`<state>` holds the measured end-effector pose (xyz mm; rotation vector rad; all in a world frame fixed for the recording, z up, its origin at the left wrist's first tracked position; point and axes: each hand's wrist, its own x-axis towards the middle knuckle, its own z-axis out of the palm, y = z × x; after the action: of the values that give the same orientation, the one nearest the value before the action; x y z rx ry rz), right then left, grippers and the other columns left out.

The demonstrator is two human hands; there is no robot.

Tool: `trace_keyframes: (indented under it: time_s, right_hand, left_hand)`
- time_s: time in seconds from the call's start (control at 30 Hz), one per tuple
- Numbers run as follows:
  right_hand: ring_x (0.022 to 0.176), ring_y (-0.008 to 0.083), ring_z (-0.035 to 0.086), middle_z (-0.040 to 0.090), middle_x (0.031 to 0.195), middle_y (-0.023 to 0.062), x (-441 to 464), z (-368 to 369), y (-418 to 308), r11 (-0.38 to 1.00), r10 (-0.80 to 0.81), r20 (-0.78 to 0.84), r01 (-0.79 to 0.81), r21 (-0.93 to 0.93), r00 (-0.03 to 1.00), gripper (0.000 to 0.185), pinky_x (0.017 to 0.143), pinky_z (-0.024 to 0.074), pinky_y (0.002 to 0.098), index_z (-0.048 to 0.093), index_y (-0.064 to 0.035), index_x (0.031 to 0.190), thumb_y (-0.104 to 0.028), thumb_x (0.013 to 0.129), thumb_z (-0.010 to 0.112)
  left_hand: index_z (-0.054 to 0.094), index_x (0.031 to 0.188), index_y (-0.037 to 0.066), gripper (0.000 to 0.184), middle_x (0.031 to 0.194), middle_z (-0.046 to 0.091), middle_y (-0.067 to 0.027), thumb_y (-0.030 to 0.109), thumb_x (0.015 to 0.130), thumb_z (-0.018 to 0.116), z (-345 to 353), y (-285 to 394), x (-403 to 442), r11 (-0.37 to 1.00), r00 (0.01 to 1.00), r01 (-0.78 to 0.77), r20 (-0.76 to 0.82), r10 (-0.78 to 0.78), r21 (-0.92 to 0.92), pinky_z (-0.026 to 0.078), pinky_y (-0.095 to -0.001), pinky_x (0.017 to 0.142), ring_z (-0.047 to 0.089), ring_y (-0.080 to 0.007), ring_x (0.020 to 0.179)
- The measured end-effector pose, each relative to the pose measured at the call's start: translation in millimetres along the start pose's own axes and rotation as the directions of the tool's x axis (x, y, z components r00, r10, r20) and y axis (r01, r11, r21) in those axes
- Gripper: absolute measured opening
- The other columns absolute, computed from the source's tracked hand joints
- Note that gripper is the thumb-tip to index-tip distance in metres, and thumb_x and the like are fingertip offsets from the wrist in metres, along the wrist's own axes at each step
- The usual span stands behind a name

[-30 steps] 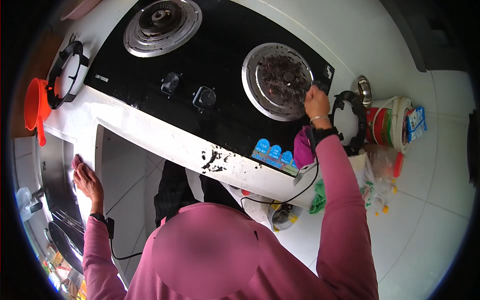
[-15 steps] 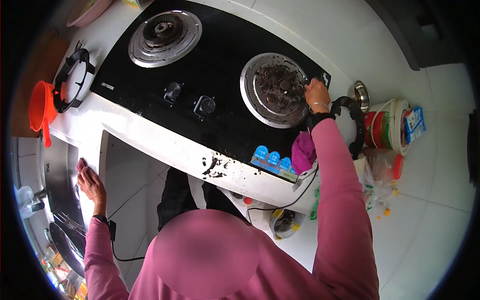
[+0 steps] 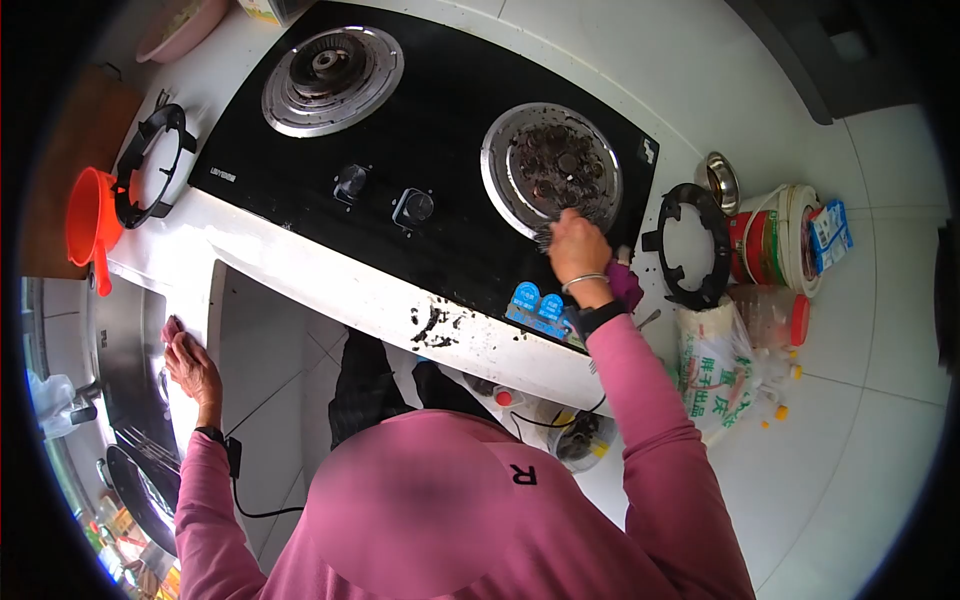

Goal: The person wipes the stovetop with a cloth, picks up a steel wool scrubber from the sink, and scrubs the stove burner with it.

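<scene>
My right hand (image 3: 580, 248) is closed on a grey, wiry steel wool scourer (image 3: 545, 236), mostly hidden under the fingers. It presses at the front rim of the right burner plate (image 3: 497, 180), which is caked with dark burnt residue. Behind my right wrist lies a purple cloth (image 3: 625, 286), partly covered. Far to the left, my left hand (image 3: 195, 373) rests at the counter edge beside the sink, its fingers over a small reddish cloth (image 3: 172, 328). Between the hands spreads the black gas stove (image 3: 450, 110), with a second burner (image 3: 330, 75) at its back left.
Dark crumbs (image 3: 435, 325) litter the white front ledge. Pan supports stand at both sides: one right (image 3: 690, 245), one left (image 3: 130, 165). Also around are an orange-red ladle (image 3: 88, 215), a metal bowl (image 3: 718, 180), a bucket (image 3: 760, 245) and a frying pan (image 3: 140, 490).
My right hand has moved left and toward me, from the burner's right edge to its front rim. The right pan support shows more fully. My left hand stays at the counter edge.
</scene>
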<state>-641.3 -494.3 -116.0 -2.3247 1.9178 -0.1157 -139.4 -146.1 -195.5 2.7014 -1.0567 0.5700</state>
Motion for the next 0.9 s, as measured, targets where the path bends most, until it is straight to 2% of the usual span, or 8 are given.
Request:
trace_keyframes:
  time_s: [0.1,0.23,0.43,0.57,0.67,0.77,0.83,0.9]
  right_hand:
    - [0.070,0.0352,0.060,0.060,0.075,0.0162,2,12,-44,0.991,-0.072,-0.033,0.075,0.112,0.997,0.015,0.059,0.0471,0.0468,0.054,-0.0068,0.086,-0.022,0.082,0.054]
    - [0.070,0.0348,0.061,0.059,0.074,0.0153,17,16,-83,0.988,0.086,-0.105,-0.071,0.140,0.991,0.012,0.062,0.0477,0.0444,0.057,-0.0080,0.086,-0.019,0.080,0.055]
    - [0.075,0.0334,0.058,0.058,0.083,0.0125,-11,14,-102,0.874,-0.005,-0.078,0.042,0.485,0.997,0.013,0.063,0.0458,0.0436,0.052,-0.0104,0.083,-0.016,0.076,0.061]
    - [0.081,0.0326,0.059,0.060,0.094,0.0112,-20,-32,-37,0.839,0.078,-0.299,0.099,0.536,0.951,0.032,0.067,0.0473,0.0416,0.049,-0.0138,0.106,-0.011,0.076,0.060]
    - [0.080,0.0357,0.060,0.059,0.102,0.0155,-10,-59,19,0.926,0.083,-0.464,0.104,0.362,0.882,0.044,0.068,0.0476,0.0422,0.042,-0.0100,0.118,-0.013,0.078,0.060]
    - [0.080,0.0347,0.058,0.059,0.090,0.0160,18,-45,72,0.976,-0.093,-0.512,0.179,0.121,0.854,0.034,0.067,0.0468,0.0419,0.052,-0.0090,0.108,-0.019,0.077,0.061]
    - [0.081,0.0347,0.055,0.055,0.083,0.0156,30,-26,88,0.985,-0.157,-0.138,0.165,0.051,0.978,0.024,0.069,0.0459,0.0420,0.059,-0.0072,0.096,-0.021,0.076,0.063]
    - [0.082,0.0348,0.052,0.051,0.084,0.0156,23,-15,81,0.986,-0.167,-0.173,0.167,-0.017,0.971,0.023,0.070,0.0448,0.0429,0.061,-0.0057,0.088,-0.024,0.075,0.064]
  left_hand:
    - [0.047,0.111,0.015,0.027,0.110,0.045,-0.0140,0.029,0.089,0.040,-7,8,-1,1.000,0.999,0.017,0.049,-0.017,-0.009,0.033,-0.0449,0.088,0.042,-0.0318,0.106]
    - [0.046,0.113,0.018,0.027,0.114,0.044,-0.0147,0.030,0.089,0.041,-1,5,-3,1.000,1.000,-0.007,0.015,0.007,-0.022,0.031,-0.0468,0.088,0.041,-0.0331,0.107]
    - [0.047,0.111,0.018,0.026,0.108,0.045,-0.0144,0.031,0.088,0.042,-7,9,1,1.000,1.000,-0.019,0.004,0.019,0.004,0.034,-0.0458,0.085,0.043,-0.0336,0.104]
    - [0.048,0.110,0.019,0.026,0.108,0.045,-0.0145,0.031,0.088,0.042,-4,7,-2,1.000,1.000,-0.010,0.006,0.010,0.003,0.034,-0.0460,0.086,0.043,-0.0333,0.103]
    - [0.048,0.110,0.018,0.027,0.108,0.046,-0.0144,0.031,0.088,0.042,-4,5,1,1.000,1.000,-0.009,0.010,0.009,0.009,0.034,-0.0460,0.086,0.043,-0.0330,0.103]
    - [0.048,0.111,0.017,0.027,0.109,0.045,-0.0150,0.029,0.088,0.042,-4,3,-1,0.999,0.999,-0.021,0.024,0.021,-0.027,0.033,-0.0460,0.086,0.043,-0.0335,0.103]
    - [0.048,0.111,0.017,0.026,0.110,0.045,-0.0157,0.028,0.088,0.042,-5,4,-1,0.999,0.999,-0.028,0.015,0.029,-0.040,0.033,-0.0462,0.086,0.042,-0.0340,0.102]
    - [0.048,0.111,0.017,0.025,0.109,0.045,-0.0154,0.027,0.088,0.043,-9,7,0,0.997,0.999,-0.049,0.005,0.049,-0.055,0.033,-0.0455,0.086,0.043,-0.0336,0.102]
